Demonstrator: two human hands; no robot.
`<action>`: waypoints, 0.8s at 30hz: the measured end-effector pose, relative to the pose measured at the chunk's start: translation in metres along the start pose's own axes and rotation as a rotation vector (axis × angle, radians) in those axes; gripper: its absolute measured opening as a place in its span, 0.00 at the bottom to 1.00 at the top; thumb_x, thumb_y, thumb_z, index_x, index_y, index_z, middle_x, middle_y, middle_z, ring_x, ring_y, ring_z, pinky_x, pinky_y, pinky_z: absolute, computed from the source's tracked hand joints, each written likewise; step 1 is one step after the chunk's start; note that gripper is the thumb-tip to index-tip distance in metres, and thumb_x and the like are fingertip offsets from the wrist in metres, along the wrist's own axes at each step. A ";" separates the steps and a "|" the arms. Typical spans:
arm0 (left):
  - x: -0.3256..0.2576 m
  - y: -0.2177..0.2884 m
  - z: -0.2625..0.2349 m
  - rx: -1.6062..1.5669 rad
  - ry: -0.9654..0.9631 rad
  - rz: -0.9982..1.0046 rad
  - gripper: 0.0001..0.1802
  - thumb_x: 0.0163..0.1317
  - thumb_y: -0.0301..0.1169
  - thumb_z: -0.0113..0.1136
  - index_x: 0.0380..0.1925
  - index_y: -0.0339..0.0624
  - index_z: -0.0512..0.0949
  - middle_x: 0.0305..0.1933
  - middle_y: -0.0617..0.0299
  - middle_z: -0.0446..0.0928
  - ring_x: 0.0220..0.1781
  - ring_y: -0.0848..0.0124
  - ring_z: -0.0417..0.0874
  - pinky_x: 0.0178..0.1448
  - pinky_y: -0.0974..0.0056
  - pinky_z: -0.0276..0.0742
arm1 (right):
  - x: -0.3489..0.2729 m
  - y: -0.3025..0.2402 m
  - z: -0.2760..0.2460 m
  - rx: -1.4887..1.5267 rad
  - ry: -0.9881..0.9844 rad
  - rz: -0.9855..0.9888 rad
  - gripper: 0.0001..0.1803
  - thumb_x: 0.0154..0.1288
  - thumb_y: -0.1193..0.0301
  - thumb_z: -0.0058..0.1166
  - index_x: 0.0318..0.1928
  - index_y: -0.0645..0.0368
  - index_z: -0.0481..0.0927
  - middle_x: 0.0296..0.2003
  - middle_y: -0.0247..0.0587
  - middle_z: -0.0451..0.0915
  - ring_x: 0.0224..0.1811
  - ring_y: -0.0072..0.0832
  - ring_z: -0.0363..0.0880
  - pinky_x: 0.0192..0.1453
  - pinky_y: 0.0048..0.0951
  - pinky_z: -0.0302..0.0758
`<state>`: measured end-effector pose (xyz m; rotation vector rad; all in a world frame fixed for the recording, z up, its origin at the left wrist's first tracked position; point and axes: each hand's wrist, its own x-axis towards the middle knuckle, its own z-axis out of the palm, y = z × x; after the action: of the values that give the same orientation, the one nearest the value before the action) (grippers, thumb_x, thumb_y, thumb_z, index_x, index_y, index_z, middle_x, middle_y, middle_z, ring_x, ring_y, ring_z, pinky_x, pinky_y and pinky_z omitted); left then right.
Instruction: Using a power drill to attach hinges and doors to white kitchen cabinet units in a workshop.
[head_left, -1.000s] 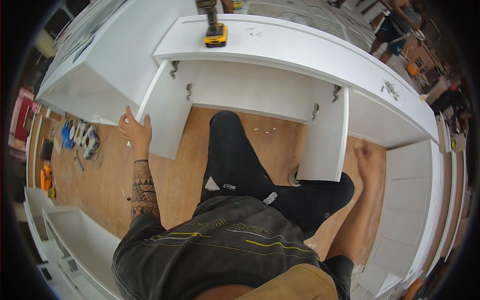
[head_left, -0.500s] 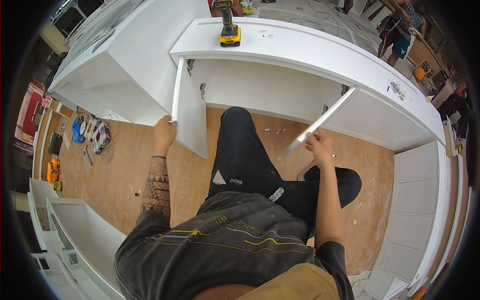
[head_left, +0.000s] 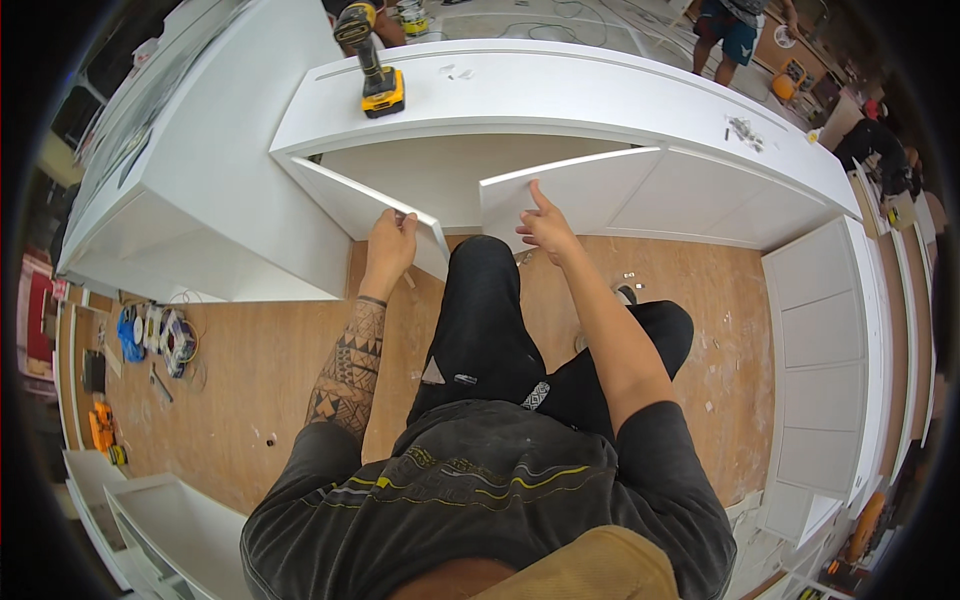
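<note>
Left cabinet door (head_left: 350,197): left hand (head_left: 393,242) grips its top edge; right hand (head_left: 547,226), unclenched, touches right cabinet door (head_left: 590,187). Best swung slowly, hands clear of meeting edges.

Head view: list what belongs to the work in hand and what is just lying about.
In hand:
left door, left hand at its upper edge
right door, right hand against it
white cabinet bearing both

Apparently lying about:
yellow and black drill, upright on the cabinet top
small loose pieces, same top
blue bundle, floor at left
</note>
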<state>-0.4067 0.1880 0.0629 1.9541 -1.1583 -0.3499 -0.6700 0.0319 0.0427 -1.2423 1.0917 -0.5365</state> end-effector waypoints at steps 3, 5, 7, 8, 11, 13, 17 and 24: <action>0.033 -0.001 0.026 0.046 -0.063 0.042 0.25 0.73 0.41 0.60 0.50 0.22 0.77 0.52 0.31 0.84 0.56 0.41 0.87 0.61 0.48 0.81 | 0.020 -0.004 -0.001 -0.080 -0.008 -0.017 0.43 0.79 0.70 0.53 0.86 0.31 0.48 0.64 0.52 0.76 0.51 0.35 0.85 0.55 0.37 0.83; 0.050 -0.002 0.038 0.050 -0.089 0.010 0.28 0.72 0.42 0.61 0.54 0.21 0.76 0.53 0.30 0.83 0.56 0.39 0.86 0.62 0.47 0.80 | 0.029 -0.006 -0.002 -0.102 0.001 -0.034 0.44 0.76 0.70 0.55 0.86 0.38 0.51 0.62 0.58 0.78 0.48 0.41 0.86 0.55 0.42 0.83; 0.061 -0.002 0.042 0.053 -0.103 0.011 0.30 0.71 0.43 0.63 0.54 0.20 0.75 0.55 0.30 0.82 0.58 0.38 0.84 0.64 0.47 0.79 | 0.032 -0.007 -0.002 -0.265 0.087 -0.150 0.44 0.74 0.70 0.58 0.85 0.40 0.54 0.64 0.59 0.77 0.55 0.46 0.83 0.60 0.45 0.81; 0.065 -0.001 0.043 0.067 -0.126 -0.030 0.32 0.69 0.45 0.64 0.54 0.20 0.74 0.57 0.30 0.81 0.60 0.37 0.83 0.65 0.47 0.78 | 0.032 -0.009 -0.001 -0.441 0.182 -0.197 0.43 0.71 0.69 0.60 0.84 0.43 0.58 0.65 0.60 0.75 0.62 0.51 0.80 0.65 0.49 0.78; 0.064 0.007 0.043 0.127 -0.029 -0.071 0.35 0.67 0.48 0.66 0.62 0.27 0.75 0.61 0.29 0.78 0.63 0.35 0.80 0.67 0.46 0.77 | 0.024 -0.018 0.004 -0.786 0.537 -0.590 0.41 0.67 0.64 0.63 0.80 0.46 0.65 0.73 0.58 0.68 0.79 0.57 0.62 0.77 0.60 0.66; 0.059 0.011 0.041 0.236 0.028 0.032 0.37 0.67 0.50 0.66 0.67 0.35 0.73 0.67 0.31 0.69 0.67 0.34 0.73 0.69 0.42 0.74 | 0.024 -0.032 0.001 -1.049 0.435 -0.629 0.40 0.67 0.60 0.63 0.78 0.45 0.67 0.76 0.55 0.64 0.82 0.56 0.54 0.79 0.63 0.62; 0.055 0.008 0.026 0.477 -0.056 0.135 0.37 0.67 0.52 0.66 0.75 0.64 0.70 0.74 0.36 0.59 0.73 0.35 0.63 0.71 0.35 0.70 | 0.037 -0.052 -0.001 -1.120 0.220 -0.475 0.37 0.67 0.52 0.60 0.75 0.45 0.70 0.78 0.50 0.61 0.85 0.57 0.48 0.83 0.72 0.49; 0.060 -0.006 0.016 0.445 -0.092 0.170 0.30 0.69 0.52 0.64 0.70 0.64 0.75 0.70 0.38 0.63 0.71 0.37 0.66 0.71 0.37 0.71 | 0.029 -0.038 -0.003 -1.109 0.277 -0.587 0.35 0.70 0.47 0.57 0.73 0.45 0.72 0.74 0.54 0.66 0.84 0.56 0.50 0.82 0.72 0.49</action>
<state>-0.3807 0.1318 0.0578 2.2112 -1.5534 -0.0953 -0.6521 -0.0049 0.0672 -2.5646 1.2946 -0.5521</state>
